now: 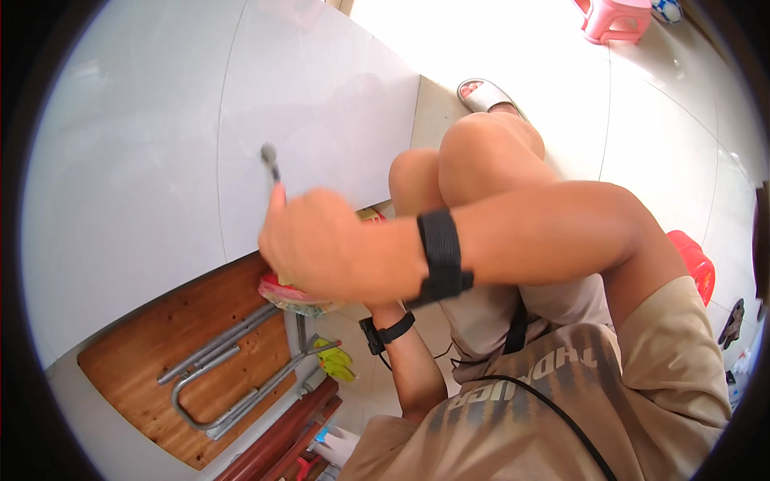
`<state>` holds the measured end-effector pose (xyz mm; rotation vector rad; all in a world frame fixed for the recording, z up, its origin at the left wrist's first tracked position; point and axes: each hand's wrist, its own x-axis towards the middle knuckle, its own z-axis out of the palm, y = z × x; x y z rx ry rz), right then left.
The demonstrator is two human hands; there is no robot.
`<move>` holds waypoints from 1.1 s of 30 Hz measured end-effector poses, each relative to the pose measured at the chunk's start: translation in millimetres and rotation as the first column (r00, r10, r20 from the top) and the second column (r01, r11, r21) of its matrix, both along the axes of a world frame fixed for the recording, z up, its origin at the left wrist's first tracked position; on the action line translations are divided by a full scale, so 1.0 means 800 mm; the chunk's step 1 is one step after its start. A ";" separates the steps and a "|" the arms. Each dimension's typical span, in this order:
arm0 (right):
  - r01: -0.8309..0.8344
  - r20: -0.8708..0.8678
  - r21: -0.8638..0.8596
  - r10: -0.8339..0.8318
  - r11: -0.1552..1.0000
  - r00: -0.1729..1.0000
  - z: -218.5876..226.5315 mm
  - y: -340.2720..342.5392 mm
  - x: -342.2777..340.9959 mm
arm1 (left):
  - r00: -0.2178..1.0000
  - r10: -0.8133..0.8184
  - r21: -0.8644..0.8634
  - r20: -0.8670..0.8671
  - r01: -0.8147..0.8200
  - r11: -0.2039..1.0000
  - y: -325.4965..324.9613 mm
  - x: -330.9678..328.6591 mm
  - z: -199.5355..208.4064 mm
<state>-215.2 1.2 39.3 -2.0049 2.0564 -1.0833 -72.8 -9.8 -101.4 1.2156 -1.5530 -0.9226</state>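
My right hand is closed around a small tool with a rounded grey head and a dark, thin shaft. Motion blurs it, so its exact kind is unclear. The head is at or just in front of the glossy white tiled wall. My left hand is mostly covered by my right hand and wrist, and its fingers are hidden. Close by, below my right hand, shows part of a clear plastic container or bag with a red-pink rim; whether my left hand holds it I cannot tell.
A wooden folding tabletop with grey metal legs leans by the wall at lower left. Yellow-green footwear lies near it. A pink stool stands far right, and a red plastic thing is beside my right elbow.
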 end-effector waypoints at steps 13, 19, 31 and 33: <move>-0.129 0.046 0.138 0.124 0.982 0.991 -0.019 0.001 0.041 | 1.000 0.015 0.004 0.001 -0.015 1.000 0.012 0.003 0.002; -0.261 -0.088 0.231 0.287 0.937 0.954 0.013 0.010 0.008 | 1.000 0.018 -0.002 0.003 -0.018 1.000 0.010 0.006 0.003; -0.199 -0.069 0.181 0.214 0.963 0.974 0.018 0.019 0.015 | 0.999 0.033 -0.015 -0.008 -0.033 0.999 0.018 0.011 0.014; -0.122 0.031 0.085 0.120 0.989 0.992 0.006 0.009 -0.005 | 1.000 0.020 -0.026 -0.016 -0.020 0.999 -0.004 -0.004 0.013</move>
